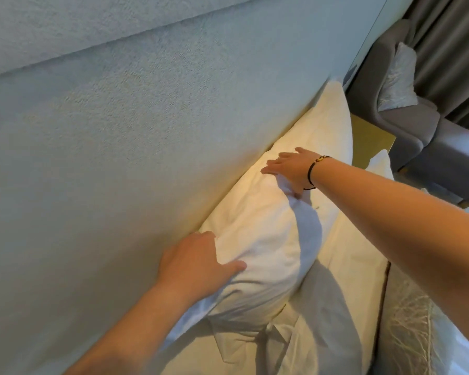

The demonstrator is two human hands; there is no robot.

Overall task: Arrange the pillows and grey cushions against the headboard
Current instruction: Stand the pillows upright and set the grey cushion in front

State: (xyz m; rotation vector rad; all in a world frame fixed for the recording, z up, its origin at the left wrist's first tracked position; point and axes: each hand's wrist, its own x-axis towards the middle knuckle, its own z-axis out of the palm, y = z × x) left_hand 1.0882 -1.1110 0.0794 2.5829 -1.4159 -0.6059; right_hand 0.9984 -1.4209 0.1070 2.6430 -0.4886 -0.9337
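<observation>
The white pillow (257, 239) stands on the bed against the headboard (146, 131); the left hand (198, 262) grips its near end to steady it while the right hand (290, 169), flat and spread, presses the top into shape

The left hand (195, 262) and right hand (289, 169) are bare, as are both forearms. The right wrist wears a thin black cord bracelet (311, 174) with a small gold bead (320, 159).
</observation>
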